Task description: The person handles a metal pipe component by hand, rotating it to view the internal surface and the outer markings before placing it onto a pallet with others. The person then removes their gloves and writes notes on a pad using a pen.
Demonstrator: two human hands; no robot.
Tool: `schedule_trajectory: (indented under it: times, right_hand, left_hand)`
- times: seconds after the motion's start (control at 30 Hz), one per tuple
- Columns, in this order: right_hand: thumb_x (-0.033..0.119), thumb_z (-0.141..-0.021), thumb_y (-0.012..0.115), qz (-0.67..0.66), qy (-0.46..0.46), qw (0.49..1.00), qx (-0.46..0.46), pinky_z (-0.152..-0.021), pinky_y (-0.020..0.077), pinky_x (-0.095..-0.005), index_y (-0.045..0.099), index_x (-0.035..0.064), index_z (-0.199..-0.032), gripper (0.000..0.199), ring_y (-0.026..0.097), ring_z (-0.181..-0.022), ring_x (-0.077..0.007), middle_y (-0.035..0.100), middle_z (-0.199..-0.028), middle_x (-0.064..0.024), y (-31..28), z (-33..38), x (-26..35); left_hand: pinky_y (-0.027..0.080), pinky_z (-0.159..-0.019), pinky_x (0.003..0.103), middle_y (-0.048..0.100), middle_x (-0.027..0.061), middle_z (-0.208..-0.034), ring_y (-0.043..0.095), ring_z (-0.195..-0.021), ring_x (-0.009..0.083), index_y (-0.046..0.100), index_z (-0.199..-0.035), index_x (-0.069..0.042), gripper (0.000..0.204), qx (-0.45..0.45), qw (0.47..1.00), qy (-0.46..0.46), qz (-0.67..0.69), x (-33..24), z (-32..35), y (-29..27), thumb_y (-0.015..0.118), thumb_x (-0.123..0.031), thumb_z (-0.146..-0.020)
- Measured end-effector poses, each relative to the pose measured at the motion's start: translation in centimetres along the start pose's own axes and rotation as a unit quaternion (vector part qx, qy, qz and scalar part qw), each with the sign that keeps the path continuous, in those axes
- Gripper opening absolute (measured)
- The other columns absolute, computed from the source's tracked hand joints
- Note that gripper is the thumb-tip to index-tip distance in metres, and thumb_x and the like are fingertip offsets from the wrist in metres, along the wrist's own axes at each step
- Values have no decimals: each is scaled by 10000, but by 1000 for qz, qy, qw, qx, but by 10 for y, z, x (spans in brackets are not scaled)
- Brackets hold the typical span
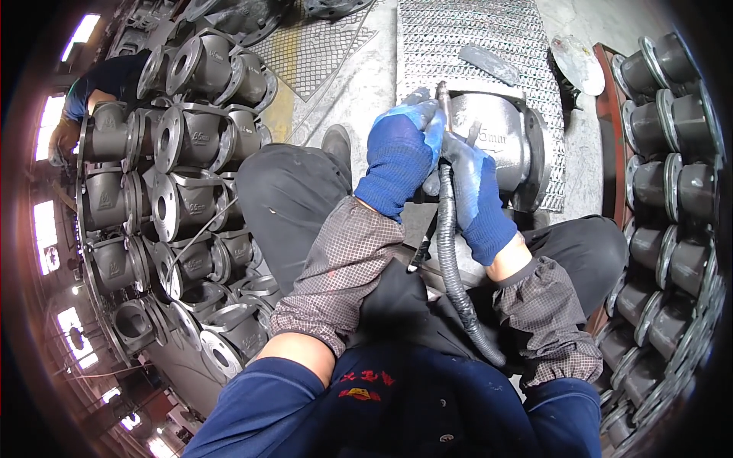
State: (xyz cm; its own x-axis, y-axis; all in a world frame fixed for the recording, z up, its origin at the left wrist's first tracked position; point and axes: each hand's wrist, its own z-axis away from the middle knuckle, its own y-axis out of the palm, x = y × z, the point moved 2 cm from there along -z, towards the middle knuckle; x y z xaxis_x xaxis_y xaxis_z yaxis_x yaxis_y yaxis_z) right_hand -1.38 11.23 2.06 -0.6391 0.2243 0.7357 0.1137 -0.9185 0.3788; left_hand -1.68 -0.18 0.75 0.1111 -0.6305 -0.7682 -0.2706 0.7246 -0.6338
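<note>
In the head view, my one window on this work, I see both gloved hands close together over the casting. The left hand (405, 149) has its fingers grasping a slim hand tool (445, 108), whose brownish tip points away from the body. The right hand (477, 179) grasps the same tool from the other side, its fingers beside the left ones. A ribbed grey hose (449, 252) runs from below the hands toward the lap.

The grey flanged casting (492, 130) lies on a mesh surface (427, 38), just beyond and to the right of the tool; I cannot tell whether the tip touches it. A flat grey piece (489, 65) rests on the mesh farther off. I make out stacked castings (200, 137) at left, more castings (649, 122) at right by a red frame (611, 137), and a co-worker (103, 91) at far left.
</note>
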Motion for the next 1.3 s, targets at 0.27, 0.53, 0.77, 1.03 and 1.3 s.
schedule_trajectory:
  times: [0.27,0.53,0.77,1.03,1.3]
  right_hand:
    - [195,-857,466,13,21,999,39,-431,438,-263,592,-13,-855,242,554,-476,-152,565,-626,-92,-9,-7,0]
    - [144,-862,476,8,29,998,46,-428,430,-258,601,-17,-860,204,518,-462,-139,538,-630,-72,-6,-3,6]
    - [180,-875,482,101,-40,993,47,-414,445,-257,587,-27,-857,232,551,-464,-145,557,-637,-84,-6,-3,3]
    - [187,-872,479,6,23,998,62,-442,441,-263,586,-24,-809,245,534,-477,-148,535,-612,-76,-16,-15,-1]
    - [123,-928,400,108,-53,992,41,-470,396,-207,607,8,-884,240,491,-534,-65,536,-658,-5,-10,-1,-5]
  left_hand:
    - [444,-914,320,601,210,-1111,583,-1058,275,640,-1013,36,283,5,1000,21,-8,1,-2,1,553,-182,-854]
    - [445,-912,322,605,214,-1095,591,-1030,295,641,-996,42,278,31,998,2,-55,-7,-3,-6,550,-175,-847]
    - [428,-938,332,586,206,-1143,560,-1096,284,640,-1023,20,289,6,999,30,-32,3,-1,-1,537,-203,-871]
    - [449,-887,349,608,220,-1065,582,-1026,320,647,-985,7,282,7,998,43,-54,-4,-3,1,519,-214,-865]
    - [479,-778,411,621,203,-1017,599,-870,369,653,-928,-43,220,-16,993,83,-81,-12,5,-8,537,-194,-817]
